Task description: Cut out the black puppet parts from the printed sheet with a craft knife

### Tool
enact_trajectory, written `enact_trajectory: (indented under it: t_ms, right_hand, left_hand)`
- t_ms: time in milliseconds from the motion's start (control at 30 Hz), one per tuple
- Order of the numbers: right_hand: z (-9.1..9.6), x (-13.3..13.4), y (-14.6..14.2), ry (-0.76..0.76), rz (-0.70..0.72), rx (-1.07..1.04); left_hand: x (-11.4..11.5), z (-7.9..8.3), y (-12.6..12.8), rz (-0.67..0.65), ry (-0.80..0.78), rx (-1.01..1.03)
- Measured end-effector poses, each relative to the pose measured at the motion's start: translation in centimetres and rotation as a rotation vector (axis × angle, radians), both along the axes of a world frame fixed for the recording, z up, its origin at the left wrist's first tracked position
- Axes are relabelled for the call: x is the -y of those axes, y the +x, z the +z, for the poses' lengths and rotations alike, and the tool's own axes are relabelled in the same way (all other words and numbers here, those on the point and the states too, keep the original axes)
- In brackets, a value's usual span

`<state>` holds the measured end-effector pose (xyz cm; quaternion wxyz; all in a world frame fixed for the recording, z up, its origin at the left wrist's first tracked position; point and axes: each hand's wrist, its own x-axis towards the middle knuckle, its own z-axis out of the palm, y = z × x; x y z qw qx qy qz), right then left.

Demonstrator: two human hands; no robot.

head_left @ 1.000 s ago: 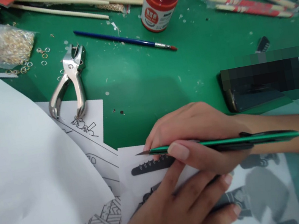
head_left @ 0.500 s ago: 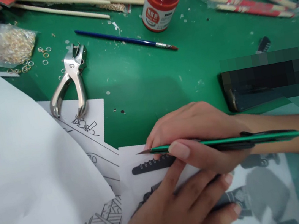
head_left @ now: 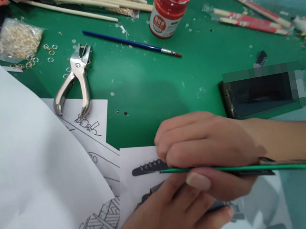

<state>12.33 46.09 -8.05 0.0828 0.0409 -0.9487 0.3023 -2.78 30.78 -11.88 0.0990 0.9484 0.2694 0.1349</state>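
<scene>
One green craft knife [head_left: 239, 168] sits tight in the right hand [head_left: 206, 146], its tip at a black shape [head_left: 147, 168] on the printed paper [head_left: 137, 156]. The left hand [head_left: 170, 214] lies on that paper, fingers a little apart. Farther back on the bench [head_left: 149, 91] are a silver hole punch [head_left: 78, 69], a blue paintbrush [head_left: 131, 43] and a red paint jar [head_left: 165, 22].

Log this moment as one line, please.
right hand: holding slim green tool | left hand: palm down on printed paper | nearby: hole punch, paintbrush, paint jar
</scene>
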Motion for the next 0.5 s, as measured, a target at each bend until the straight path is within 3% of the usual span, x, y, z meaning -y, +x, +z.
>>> enact_trajectory:
  t_ms: [133, 500]
  right_hand:
    - [0.1, 0.3, 0.0, -0.094, -0.148, -0.010]
    - [-1.3, 0.8, 0.3, 0.069, -0.062, 0.021]
  left_hand:
    - [0.3, -0.1, 0.3, 0.042, 0.020, 0.023]
    - [0.8, -1.0, 1.0, 0.154, 0.069, 0.115]
